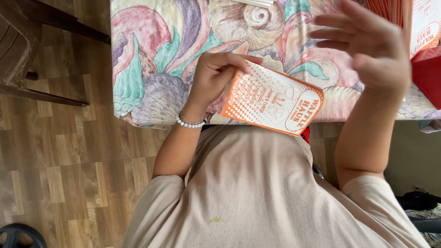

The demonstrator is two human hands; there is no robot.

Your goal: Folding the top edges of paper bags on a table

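Brown chair [18,50] is standing far left on the wood floor. I am pinching an orange-and-white sleeve [273,98] in my left hand [213,76] over the shell-print cloth [151,59]. My right hand [367,46] is hovering spread wide, holding nothing, beside red boxes [427,69].

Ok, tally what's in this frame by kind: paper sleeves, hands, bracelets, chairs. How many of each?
Flat orange-and-white paper sleeve, held in the left hand: 1
Stack of more sleeves at the top right edge: 1 stack, count inside unclear
Hands, with the right hand open and blurred: 2
Bead bracelet: 1
Brown chair: 1
Total: 6
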